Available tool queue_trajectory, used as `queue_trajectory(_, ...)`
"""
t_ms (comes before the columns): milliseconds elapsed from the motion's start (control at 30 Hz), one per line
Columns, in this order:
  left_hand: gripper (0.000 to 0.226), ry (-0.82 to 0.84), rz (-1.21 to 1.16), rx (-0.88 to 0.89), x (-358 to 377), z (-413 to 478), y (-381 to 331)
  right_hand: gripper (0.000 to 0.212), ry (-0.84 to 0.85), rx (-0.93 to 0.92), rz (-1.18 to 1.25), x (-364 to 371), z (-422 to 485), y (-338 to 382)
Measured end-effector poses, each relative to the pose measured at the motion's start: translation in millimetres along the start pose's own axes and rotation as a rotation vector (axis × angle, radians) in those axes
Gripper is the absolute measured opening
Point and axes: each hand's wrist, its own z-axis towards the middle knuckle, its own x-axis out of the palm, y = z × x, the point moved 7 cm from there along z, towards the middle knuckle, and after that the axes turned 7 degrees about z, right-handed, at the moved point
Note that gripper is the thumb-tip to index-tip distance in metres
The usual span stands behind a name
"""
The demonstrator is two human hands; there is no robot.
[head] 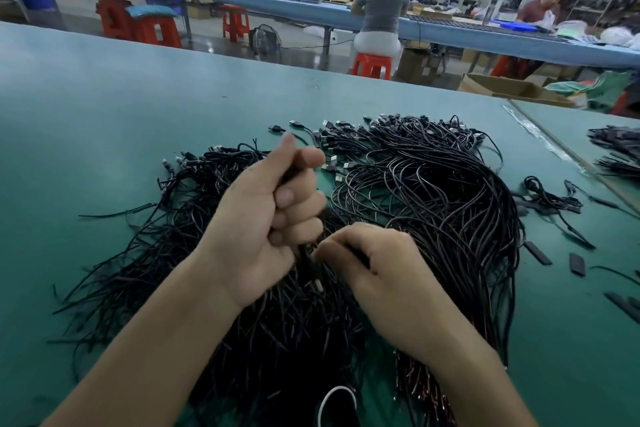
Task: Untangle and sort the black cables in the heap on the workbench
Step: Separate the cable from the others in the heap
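Note:
A big heap of thin black cables (426,198) with USB plugs at the far ends sprawls across the green workbench (104,121). My left hand (263,218) is raised over the heap's middle, its fingers curled round a small bunch of cables that runs down out of the fist. My right hand (374,263) sits just to the right and lower, pinching a cable end between thumb and fingers. A looser spread of cables (145,253) fans out to the left under my left forearm.
Short black sleeve pieces (536,253) and a few stray cables lie right of the heap. Another cable pile (616,149) sits at the far right edge. A white cord (336,402) shows near the bottom. Beyond the bench, people sit at other benches with red stools.

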Motion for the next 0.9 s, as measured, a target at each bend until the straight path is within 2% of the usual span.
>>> queue_trajectory(100,0.042,-0.179,0.115,0.141,-18,4,0,0.013,0.078,-0.048,-0.015,3,-2,10)
queue_trajectory(167,0.039,-0.187,0.26,0.216,-18,4,0,0.012,0.074,-0.068,-0.027,-1,-3,15)
queue_trajectory(233,0.037,-0.168,0.545,0.271,-13,3,1,0.013,0.035,-0.099,-0.024,-10,-4,18)
queue_trajectory(300,0.042,-0.095,0.913,0.247,-3,1,7,0.013,-0.027,-0.139,-0.013,-20,-6,21)
queue_trajectory(367,0.051,0.027,1.058,0.084,4,-1,21,0.015,-0.11,-0.164,0.022,-32,-7,23)
queue_trajectory(433,0.064,0.125,1.019,-0.104,7,-6,32,0.017,-0.187,-0.173,0.095,-44,-8,23)
queue_trajectory(500,0.072,0.204,0.964,-0.216,10,-11,35,0.022,-0.252,-0.183,0.178,-52,-8,23)
queue_trajectory(567,0.07,0.321,0.724,-0.281,18,-16,33,0.027,-0.299,-0.183,0.278,-56,-8,20)
queue_trajectory(667,0.054,0.417,0.254,-0.268,29,-19,20,0.036,-0.291,-0.087,0.298,-47,-5,11)
queue_trajectory(733,0.047,0.372,0.052,-0.185,27,-14,11,0.04,-0.179,0.002,0.23,-31,-3,5)
queue_trajectory(800,0.046,0.236,-0.095,-0.082,17,-5,4,0.04,-0.05,0.05,0.153,-14,-3,3)
queue_trajectory(867,0.045,0.08,-0.134,0.037,2,2,1,0.035,0.048,0.054,0.087,-3,-4,5)
queue_trajectory(900,0.044,0.018,-0.063,0.103,-5,5,1,0.031,0.079,0.042,0.068,-1,-5,7)
